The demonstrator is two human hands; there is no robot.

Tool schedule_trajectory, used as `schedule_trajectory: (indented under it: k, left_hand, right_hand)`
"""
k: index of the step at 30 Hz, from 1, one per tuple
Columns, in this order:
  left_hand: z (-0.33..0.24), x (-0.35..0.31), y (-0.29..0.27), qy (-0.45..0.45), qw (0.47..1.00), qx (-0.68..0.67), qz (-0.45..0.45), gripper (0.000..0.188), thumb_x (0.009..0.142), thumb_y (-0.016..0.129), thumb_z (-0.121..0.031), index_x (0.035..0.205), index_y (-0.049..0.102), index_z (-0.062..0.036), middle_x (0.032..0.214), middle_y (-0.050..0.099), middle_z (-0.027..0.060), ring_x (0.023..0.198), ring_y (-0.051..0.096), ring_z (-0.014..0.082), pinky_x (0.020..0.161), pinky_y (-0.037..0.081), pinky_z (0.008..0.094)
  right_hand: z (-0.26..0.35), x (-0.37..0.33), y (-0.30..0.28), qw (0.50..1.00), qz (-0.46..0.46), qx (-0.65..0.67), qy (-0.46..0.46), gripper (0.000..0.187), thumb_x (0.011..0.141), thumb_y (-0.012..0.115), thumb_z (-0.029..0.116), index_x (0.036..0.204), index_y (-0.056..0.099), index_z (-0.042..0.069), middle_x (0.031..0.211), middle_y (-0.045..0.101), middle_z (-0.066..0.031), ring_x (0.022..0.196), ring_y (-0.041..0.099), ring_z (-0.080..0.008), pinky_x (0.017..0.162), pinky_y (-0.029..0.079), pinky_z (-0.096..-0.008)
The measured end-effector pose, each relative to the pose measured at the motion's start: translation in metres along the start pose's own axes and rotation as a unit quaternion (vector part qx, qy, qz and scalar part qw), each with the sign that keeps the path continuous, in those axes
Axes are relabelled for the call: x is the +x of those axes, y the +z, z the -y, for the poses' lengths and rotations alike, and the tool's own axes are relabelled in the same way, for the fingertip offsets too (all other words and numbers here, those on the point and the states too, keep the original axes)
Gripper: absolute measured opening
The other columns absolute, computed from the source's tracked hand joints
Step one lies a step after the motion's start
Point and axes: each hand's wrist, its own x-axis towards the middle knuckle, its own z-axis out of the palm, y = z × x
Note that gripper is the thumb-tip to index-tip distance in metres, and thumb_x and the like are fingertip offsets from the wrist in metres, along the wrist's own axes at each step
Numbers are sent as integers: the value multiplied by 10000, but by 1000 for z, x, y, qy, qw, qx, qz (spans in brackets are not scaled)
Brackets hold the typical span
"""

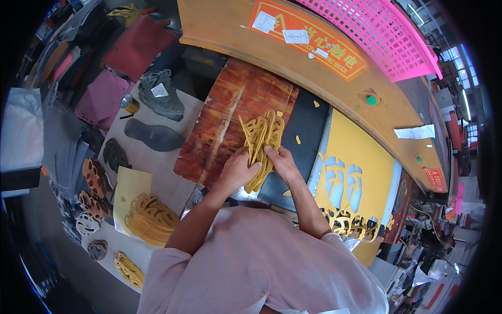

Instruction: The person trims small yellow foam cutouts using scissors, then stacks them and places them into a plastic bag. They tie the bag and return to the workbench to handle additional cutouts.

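Between both hands I hold a stack of yellow cut-out shoe-upper pieces [267, 133], tilted upright over the seam of the red-brown board [217, 118] and the black mat [308, 123]. My left hand [239, 168] grips the stack's left side, fingers partly hidden behind it. My right hand [282, 164] clasps the right side with its thumb on the front. To the right lies a yellow sheet [374, 152] with shoe-shaped cut-outs. Another, larger pile of yellow pieces [149, 217] sits on the left table, with a smaller yellow bundle [128, 269] nearer me.
An orange machine beam [230, 34] with a green button [371, 100] spans the far side, a pink basket [376, 42] on top. On the left table [170, 175] are a dark sole [154, 137], a can [129, 103] and several shoe parts [95, 178].
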Motion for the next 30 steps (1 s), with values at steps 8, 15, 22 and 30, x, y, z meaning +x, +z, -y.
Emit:
schedule_trajectory:
  k: [8,15,22,30]
  left_hand:
    - [10,9,-23,-135,983,75,-104,318,870,549,-212,1033,680,28,929,708,297,912,681,502,889,537,563]
    - [-1,0,-20,-80,994,-28,-67,356,932,585,-185,1228,635,7,1095,718,264,1028,703,409,921,539,470]
    - [16,7,-14,-115,980,-165,-4,378,1001,640,-267,1272,649,-4,1144,742,155,1053,706,263,921,536,386]
    - [11,-17,-53,-180,982,-2,-60,329,957,582,-247,1136,703,1,1039,734,251,1043,710,396,883,549,464]
  right_hand:
    - [-5,0,-2,994,5,-101,-53,394,957,683,138,1278,608,-77,1135,727,-129,999,676,-177,878,545,-331]
    - [16,-17,9,968,69,-228,-73,396,929,663,180,1257,638,-41,1075,744,-161,970,700,-212,874,547,-364]
    - [0,-8,22,958,102,-256,-77,403,884,661,173,1246,666,-6,1063,751,-172,988,708,-234,897,545,-376]
    - [26,-17,-13,990,5,-117,-73,367,888,608,47,1228,645,-86,1070,754,-143,949,707,-185,858,552,-331]
